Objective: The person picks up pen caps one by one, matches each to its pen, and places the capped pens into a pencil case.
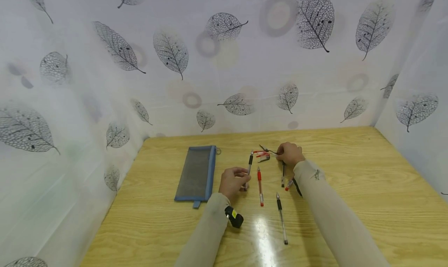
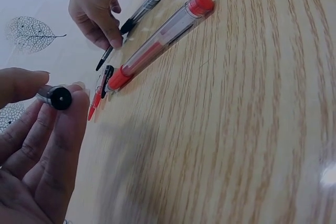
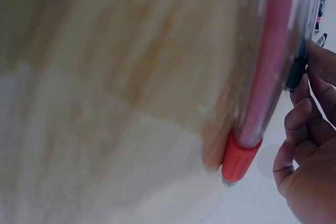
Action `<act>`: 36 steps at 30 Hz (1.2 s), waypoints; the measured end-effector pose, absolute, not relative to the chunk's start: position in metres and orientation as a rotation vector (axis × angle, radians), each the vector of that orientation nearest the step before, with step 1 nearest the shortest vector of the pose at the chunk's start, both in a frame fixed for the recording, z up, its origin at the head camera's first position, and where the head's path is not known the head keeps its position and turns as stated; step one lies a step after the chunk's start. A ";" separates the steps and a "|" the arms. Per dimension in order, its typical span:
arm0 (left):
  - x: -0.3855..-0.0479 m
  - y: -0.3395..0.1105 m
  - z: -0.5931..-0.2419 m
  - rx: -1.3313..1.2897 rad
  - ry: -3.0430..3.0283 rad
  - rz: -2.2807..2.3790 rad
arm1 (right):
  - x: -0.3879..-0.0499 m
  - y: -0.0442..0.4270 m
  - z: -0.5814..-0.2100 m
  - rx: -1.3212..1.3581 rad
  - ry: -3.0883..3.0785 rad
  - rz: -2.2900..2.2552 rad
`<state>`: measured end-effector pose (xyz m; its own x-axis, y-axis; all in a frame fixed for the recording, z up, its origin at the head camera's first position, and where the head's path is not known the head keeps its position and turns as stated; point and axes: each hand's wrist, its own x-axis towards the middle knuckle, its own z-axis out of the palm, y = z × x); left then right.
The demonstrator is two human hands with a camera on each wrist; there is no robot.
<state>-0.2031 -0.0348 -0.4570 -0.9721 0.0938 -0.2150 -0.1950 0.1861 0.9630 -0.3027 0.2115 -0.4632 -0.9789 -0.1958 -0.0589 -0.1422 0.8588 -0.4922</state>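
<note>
In the head view my left hand [image 1: 232, 181] pinches a clear pen with a black grip [image 1: 250, 162], tip up. Its black end [image 2: 61, 98] faces the left wrist camera, between thumb and fingers [image 2: 65, 135]. Farther back, my right hand [image 1: 290, 153] pinches a thin dark pen [image 1: 268, 150] beside a small cluster of red pens [image 1: 260, 154]; the fingertips partly hide it. A red pen [image 1: 260, 183] lies between the hands, and a black pen [image 1: 283, 175] lies just below the right hand.
A grey mesh pouch with blue edges [image 1: 196, 173] lies left of the left hand. Another black pen [image 1: 281, 216] lies nearer the front. Under the right forearm are a red-ended pen [image 1: 289, 184] and a dark one [image 1: 297, 187]. Leaf-patterned sheeting [image 1: 224, 65] rises behind the table.
</note>
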 end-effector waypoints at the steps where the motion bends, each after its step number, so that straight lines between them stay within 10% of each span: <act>1: -0.203 -0.035 -0.457 -0.093 2.238 1.867 | -0.302 0.212 -0.463 -0.269 2.926 -0.766; 36: -0.190 -0.033 -0.456 0.040 2.305 1.767 | -0.262 0.206 -0.434 -0.497 2.687 -1.509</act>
